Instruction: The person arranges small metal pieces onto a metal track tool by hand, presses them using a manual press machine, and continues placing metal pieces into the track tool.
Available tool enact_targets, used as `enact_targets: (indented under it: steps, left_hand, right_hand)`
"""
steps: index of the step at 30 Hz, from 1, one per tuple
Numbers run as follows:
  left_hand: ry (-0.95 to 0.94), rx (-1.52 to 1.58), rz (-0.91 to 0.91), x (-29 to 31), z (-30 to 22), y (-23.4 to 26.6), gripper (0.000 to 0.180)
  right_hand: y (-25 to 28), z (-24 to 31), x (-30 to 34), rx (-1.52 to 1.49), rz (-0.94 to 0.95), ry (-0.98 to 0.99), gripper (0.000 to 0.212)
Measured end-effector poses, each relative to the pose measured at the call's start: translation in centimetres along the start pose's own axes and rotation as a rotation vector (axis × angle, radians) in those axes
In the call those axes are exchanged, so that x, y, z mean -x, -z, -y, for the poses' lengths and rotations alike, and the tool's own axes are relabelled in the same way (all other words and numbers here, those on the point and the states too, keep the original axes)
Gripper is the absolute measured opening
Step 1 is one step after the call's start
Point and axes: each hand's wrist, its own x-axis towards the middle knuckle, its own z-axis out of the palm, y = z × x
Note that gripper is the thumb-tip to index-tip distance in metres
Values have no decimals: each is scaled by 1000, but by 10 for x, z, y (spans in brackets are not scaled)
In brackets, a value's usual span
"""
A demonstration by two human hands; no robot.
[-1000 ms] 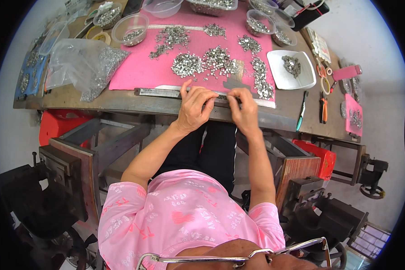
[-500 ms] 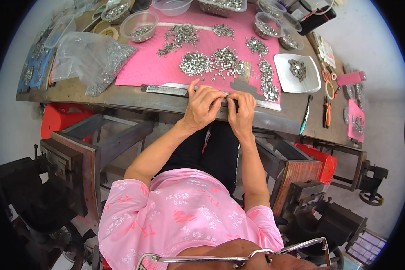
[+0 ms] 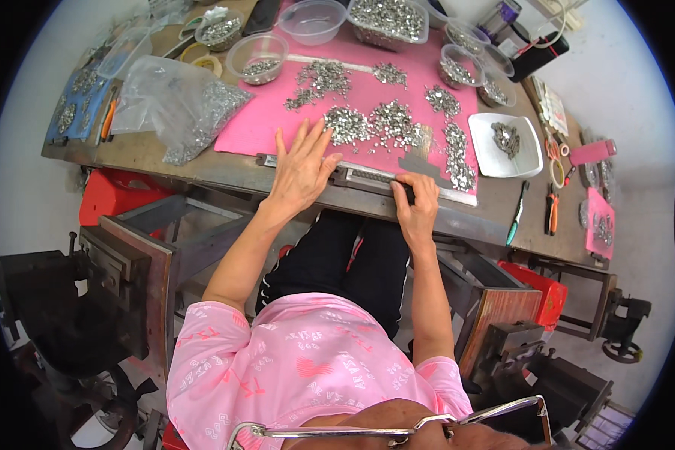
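Note:
My left hand (image 3: 301,171) lies spread at the front edge of the pink mat (image 3: 251,124), fingertips just short of a pile of small shiny metal pieces (image 3: 346,126). Under its palm side runs a long metal bar (image 3: 364,178) with a narrow slotted strip, set along the table's front edge. At that strip's right end, my right hand (image 3: 420,206) is closed, thumb and fingers pinched around a small dark thing I cannot make out. Another heap of metal pieces (image 3: 394,124) is beyond the bar. A flat grey plate (image 3: 420,166) rests just past the right hand.
A clear bag of metal parts (image 3: 211,112) sits left of the mat. Round tubs (image 3: 256,64) and a full box (image 3: 386,21) stand behind. On the right are a white dish (image 3: 487,161), a toothbrush (image 3: 517,214) and orange-handled pliers (image 3: 552,214).
My hands were pinched close together over the bar; they are now apart. The left has moved left and spread its fingers, uncovering the slotted strip. The whole view has shifted slightly.

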Motion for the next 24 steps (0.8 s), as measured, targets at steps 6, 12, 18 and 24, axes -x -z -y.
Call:
enact_targets:
  steps: [6,12,18,24]
  left_hand:
    - [-24,103,-173,-6,8,4,31]
    - [-41,33,-224,-24,15,10,12]
    - [-8,-24,-187,-28,13,-1,11]
    - [-55,-98,-213,-31,7,-5,10]
  right_hand:
    - [-10,6,-35,24,73,108,9]
    - [-55,20,-69,123,168,197,5]
    - [-75,25,-73,298,209,122,8]
    - [-78,23,-75,302,252,65,9]
